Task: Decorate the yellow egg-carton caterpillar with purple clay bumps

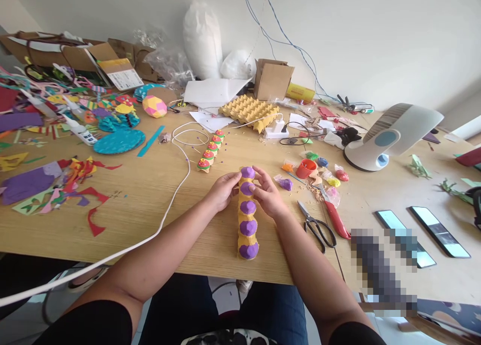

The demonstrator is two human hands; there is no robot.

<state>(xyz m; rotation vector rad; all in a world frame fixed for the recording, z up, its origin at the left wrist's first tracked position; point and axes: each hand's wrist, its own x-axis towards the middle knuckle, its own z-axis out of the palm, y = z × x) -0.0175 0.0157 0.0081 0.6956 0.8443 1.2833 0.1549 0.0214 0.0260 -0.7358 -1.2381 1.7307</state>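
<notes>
A yellow egg-carton strip (247, 239) with several purple clay-covered bumps lies lengthwise in front of me, its near end close to the table edge. My left hand (224, 190) grips its far end from the left, fingers at the side. From the right, my right hand (267, 192) holds the same end, with the thumb against the second purple bump. Beyond it sits a finished-looking strip (212, 151) with red and green bumps and pins sticking out. A bag of purple clay (284, 183) rests right of my right hand.
Black-handled scissors (317, 227), a red-handled tool (337, 219), a red cup (306, 168) and small clay bags are to the right, with phones and a fan (391, 134) beyond. A white cable (171, 202) crosses the left side. Paper scraps lie far left; an egg tray (248, 112) is behind.
</notes>
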